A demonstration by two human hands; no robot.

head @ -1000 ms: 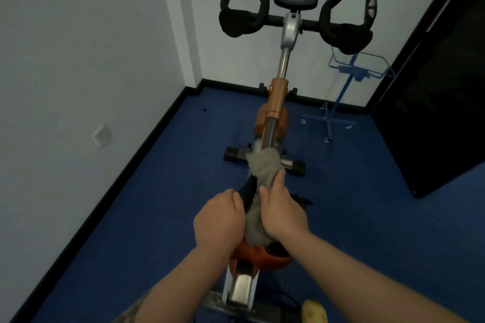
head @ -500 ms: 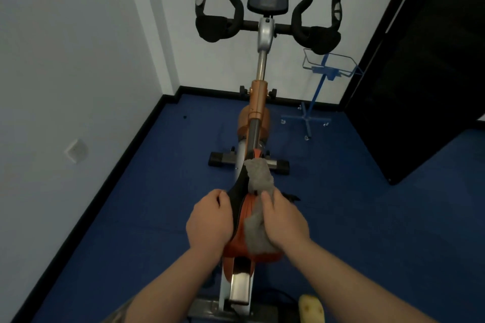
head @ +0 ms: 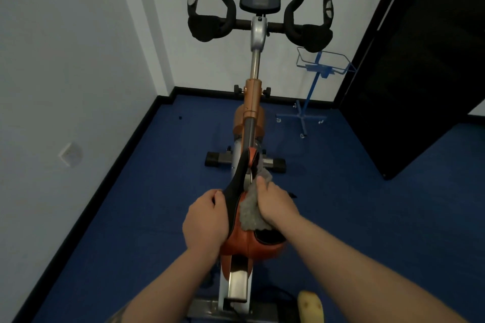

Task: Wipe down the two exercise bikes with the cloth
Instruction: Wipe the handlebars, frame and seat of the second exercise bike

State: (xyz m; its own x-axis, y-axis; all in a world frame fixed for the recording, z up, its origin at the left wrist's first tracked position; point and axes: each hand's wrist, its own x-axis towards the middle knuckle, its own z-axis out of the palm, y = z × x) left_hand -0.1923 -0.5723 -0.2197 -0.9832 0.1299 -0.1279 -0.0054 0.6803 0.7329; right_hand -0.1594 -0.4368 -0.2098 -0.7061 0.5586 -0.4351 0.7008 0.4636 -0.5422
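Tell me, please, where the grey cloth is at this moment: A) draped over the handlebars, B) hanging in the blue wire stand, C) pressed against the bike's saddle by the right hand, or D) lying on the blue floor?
C: the right hand holds the grey cloth against the right side of the orange and black saddle, while the left hand steadies the saddle's other side.

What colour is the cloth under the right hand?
Grey, a fuzzy grey cloth, clearest in the head view.
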